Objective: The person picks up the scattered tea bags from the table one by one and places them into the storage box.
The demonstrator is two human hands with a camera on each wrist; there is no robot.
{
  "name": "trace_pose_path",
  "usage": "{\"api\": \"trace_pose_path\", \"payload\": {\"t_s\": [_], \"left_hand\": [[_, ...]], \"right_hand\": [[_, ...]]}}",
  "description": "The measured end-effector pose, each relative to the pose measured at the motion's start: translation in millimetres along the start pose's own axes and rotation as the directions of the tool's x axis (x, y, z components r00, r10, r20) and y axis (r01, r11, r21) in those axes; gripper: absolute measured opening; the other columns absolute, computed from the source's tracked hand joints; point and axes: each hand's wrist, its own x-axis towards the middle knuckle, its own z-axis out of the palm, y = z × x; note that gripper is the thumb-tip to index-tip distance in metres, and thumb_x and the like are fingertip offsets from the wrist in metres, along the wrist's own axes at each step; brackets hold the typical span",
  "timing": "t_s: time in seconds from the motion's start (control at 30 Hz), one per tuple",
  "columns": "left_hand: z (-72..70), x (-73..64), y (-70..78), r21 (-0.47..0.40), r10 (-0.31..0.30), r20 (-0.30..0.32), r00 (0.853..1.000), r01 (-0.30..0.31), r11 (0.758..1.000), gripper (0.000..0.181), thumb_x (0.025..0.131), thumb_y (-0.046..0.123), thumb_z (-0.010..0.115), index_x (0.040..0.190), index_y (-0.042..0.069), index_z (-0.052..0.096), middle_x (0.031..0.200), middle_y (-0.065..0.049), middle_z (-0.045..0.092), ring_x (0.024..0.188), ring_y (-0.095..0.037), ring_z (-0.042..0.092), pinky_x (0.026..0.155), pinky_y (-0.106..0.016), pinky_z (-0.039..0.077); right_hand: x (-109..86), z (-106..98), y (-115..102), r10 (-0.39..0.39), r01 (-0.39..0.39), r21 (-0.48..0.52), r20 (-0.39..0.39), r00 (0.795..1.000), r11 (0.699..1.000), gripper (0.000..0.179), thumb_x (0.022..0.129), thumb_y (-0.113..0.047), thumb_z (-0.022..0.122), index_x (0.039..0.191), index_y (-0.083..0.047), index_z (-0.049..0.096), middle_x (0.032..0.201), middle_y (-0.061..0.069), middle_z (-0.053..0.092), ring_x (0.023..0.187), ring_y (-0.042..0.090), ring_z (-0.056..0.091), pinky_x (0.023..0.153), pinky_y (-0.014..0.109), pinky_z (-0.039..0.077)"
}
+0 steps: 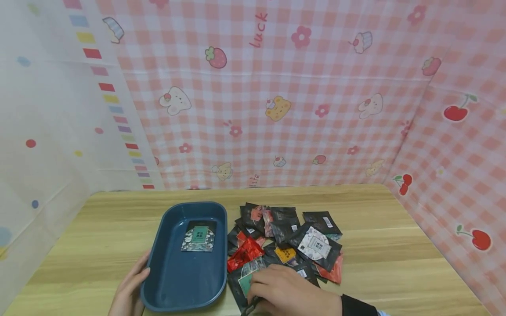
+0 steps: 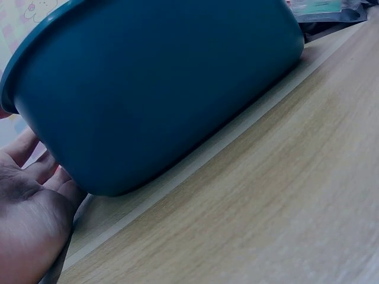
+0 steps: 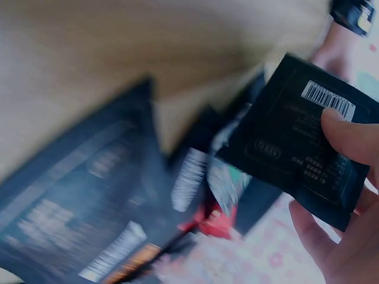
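In the head view, my left hand (image 1: pixel 131 286) rests against the left outer side of a dark blue tray (image 1: pixel 186 278). The left wrist view shows its fingers (image 2: pixel 42 167) lying along the tray's wall. One sachet (image 1: pixel 199 238) with a green label lies flat inside the tray. With thumb and fingers my right hand (image 1: pixel 286 287) pinches a black sachet (image 3: pixel 284 136), its barcode side showing in the right wrist view. From above, that hand hides most of the held sachet and covers the near part of a pile of sachets.
The pile lies right of the tray: a red sachet (image 1: pixel 246 254), a black one with a white floral label (image 1: pixel 315 245), a yellow-labelled one (image 1: pixel 285 254) and several more overlap on the wooden table (image 1: pixel 379 250). Patterned cloth (image 1: pixel 253 145) encloses the table's back and sides.
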Motion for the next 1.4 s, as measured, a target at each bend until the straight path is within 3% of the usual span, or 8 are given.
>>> {"api": "trace_pose_path", "payload": {"t_s": [0.13,0.3,0.4,0.7,0.93,1.0,1.17,1.4], "left_hand": [[1.2,0.3,0.1,0.033,-0.009,-0.033,0.999,0.01,0.999,0.037,0.102,0.017,0.033,0.131,0.035,0.047,0.12,0.031,0.058,0.11,0.006,0.054,0.086,-0.016,0.051],[0.2,-0.3,0.2,0.03,-0.014,-0.036,0.999,0.015,0.999,0.036,0.102,0.017,0.034,0.129,0.037,0.048,0.119,0.032,0.058,0.109,0.006,0.054,0.086,-0.016,0.051],[-0.1,0.2,-0.3,-0.002,-0.013,-0.017,1.0,0.013,1.0,0.036,0.102,0.017,0.033,0.125,0.039,0.051,0.12,0.031,0.059,0.109,0.006,0.055,0.086,-0.016,0.051],[-0.9,-0.1,-0.3,-0.083,0.045,0.056,0.997,-0.041,0.996,0.041,0.102,0.011,0.029,0.122,0.037,0.054,0.122,0.027,0.061,0.111,0.004,0.055,0.087,-0.016,0.051],[1.3,1.9,1.8,0.057,-0.095,-0.093,0.991,0.101,0.993,0.045,0.101,0.024,0.036,0.146,0.03,0.03,0.115,0.036,0.057,0.106,0.01,0.054,0.086,-0.014,0.05],[0.6,2.1,1.2,0.062,-0.101,-0.097,0.99,0.108,0.992,0.045,0.101,0.024,0.036,0.145,0.031,0.03,0.114,0.037,0.057,0.106,0.01,0.053,0.085,-0.015,0.05],[-2.5,1.5,-1.6,-0.013,-0.028,-0.016,0.999,0.028,1.0,0.037,0.102,0.016,0.033,0.12,0.04,0.054,0.118,0.032,0.06,0.108,0.007,0.055,0.085,-0.015,0.051],[-3.4,1.3,0.0,0.003,-0.039,0.002,0.999,0.039,0.999,0.037,0.102,0.016,0.031,0.123,0.04,0.051,0.118,0.032,0.059,0.108,0.006,0.055,0.085,-0.016,0.051]], "right_hand": [[11.0,-14,-4,0.018,-0.019,-0.008,-0.105,0.994,1.0,0.012,0.086,-0.023,0.066,0.096,-0.026,0.062,0.091,-0.012,0.065,0.085,0.0,0.054,0.078,0.017,0.051],[33.1,-32,-4,0.006,-0.014,-0.028,-0.265,0.964,1.0,0.017,0.079,-0.018,0.072,0.093,-0.024,0.064,0.089,-0.01,0.066,0.083,0.0,0.056,0.076,0.017,0.051],[48.6,-41,-2,0.029,-0.035,-0.016,-0.297,0.954,0.999,0.018,0.08,-0.017,0.072,0.095,-0.022,0.065,0.091,-0.009,0.068,0.085,0.0,0.058,0.074,0.016,0.051],[103.2,-47,11,0.112,-0.129,-0.069,-0.215,0.97,0.989,0.017,0.088,-0.015,0.062,0.102,-0.023,0.066,0.099,-0.007,0.069,0.075,0.002,0.056,0.059,0.016,0.042],[139.1,-37,33,0.153,-0.176,-0.125,-0.171,0.973,0.976,0.016,0.087,-0.011,0.06,0.098,-0.023,0.064,0.097,-0.006,0.07,0.07,0.003,0.056,0.056,0.017,0.045],[146.8,-34,38,0.166,-0.186,-0.138,-0.148,0.975,0.973,0.017,0.087,-0.011,0.06,0.098,-0.022,0.065,0.097,-0.006,0.071,0.073,0.003,0.058,0.058,0.018,0.047],[160.1,-24,50,0.185,-0.197,-0.147,-0.095,0.978,0.969,0.016,0.091,-0.015,0.057,0.102,-0.021,0.065,0.101,-0.004,0.071,0.075,0.005,0.059,0.058,0.018,0.047],[168.8,-14,60,0.186,-0.19,-0.182,-0.036,0.982,0.965,0.02,0.094,-0.016,0.053,0.109,-0.019,0.065,0.11,-0.002,0.07,0.083,0.008,0.062,0.063,0.018,0.048]]}}
